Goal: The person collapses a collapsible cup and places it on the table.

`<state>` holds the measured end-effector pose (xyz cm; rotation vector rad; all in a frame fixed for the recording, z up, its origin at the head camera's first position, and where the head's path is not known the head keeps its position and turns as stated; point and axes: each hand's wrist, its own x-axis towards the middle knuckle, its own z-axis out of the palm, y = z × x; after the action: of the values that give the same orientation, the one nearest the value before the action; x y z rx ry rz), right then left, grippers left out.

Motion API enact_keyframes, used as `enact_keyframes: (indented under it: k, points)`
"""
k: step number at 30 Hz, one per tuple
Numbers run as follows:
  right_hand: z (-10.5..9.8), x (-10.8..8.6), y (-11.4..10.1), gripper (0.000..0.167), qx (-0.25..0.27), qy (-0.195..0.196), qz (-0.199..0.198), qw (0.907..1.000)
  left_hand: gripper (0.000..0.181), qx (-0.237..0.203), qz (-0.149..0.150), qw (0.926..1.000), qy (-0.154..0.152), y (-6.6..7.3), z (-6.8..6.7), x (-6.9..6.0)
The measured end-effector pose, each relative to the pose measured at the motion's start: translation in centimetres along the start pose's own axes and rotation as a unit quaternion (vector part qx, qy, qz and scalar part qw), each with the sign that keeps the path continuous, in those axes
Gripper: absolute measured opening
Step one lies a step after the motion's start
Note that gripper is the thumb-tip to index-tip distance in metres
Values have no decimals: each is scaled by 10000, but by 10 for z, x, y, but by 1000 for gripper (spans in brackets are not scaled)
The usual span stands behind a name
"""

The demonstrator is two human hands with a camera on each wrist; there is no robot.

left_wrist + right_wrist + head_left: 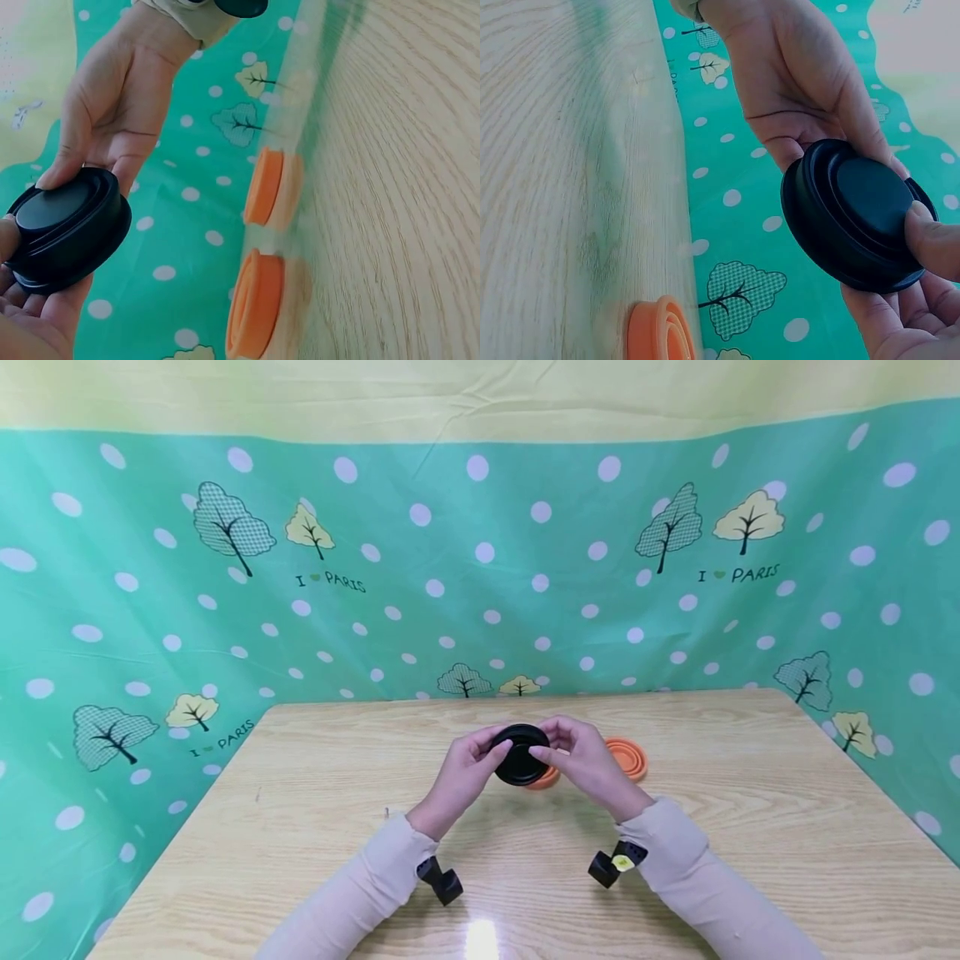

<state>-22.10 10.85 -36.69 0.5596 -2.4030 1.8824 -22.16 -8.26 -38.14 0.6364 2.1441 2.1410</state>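
Note:
Over the table, both hands hold one black collapsible cup [521,774], round, pressed flat and tilted, with stepped rings and a smooth disc on the face under the thumbs. My left hand [467,766] grips its left side, thumb on the face and fingers behind the rim. On the opposite side, my right hand [585,758] pinches it the same way. In the right wrist view the black cup [874,196] shows its thick side wall. An orange collapsible cup [542,782] lies on the table just behind it, partly hidden.
A second orange collapsible cup [627,760], flattened into rings, lies on the table beyond my right hand. The wooden table [315,777] ends at a green dotted cloth [480,610] hanging behind it. A tiny object [386,813] lies left of my left wrist.

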Motion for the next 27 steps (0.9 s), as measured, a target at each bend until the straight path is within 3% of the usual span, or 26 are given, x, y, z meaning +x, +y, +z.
enact_keyframes:
  k: [11,18,27]
  points:
    - [0,4,4,23,41,-113,79,9999,36,634,-224,9973,-305,2,-13,0]
    - [3,3,7,24,86,-300,114,9994,34,672,-249,9974,-114,3,-21,-5]
    - [6,4,7,24,265,-336,149,9990,35,705,-309,9970,-88,4,-26,-9]
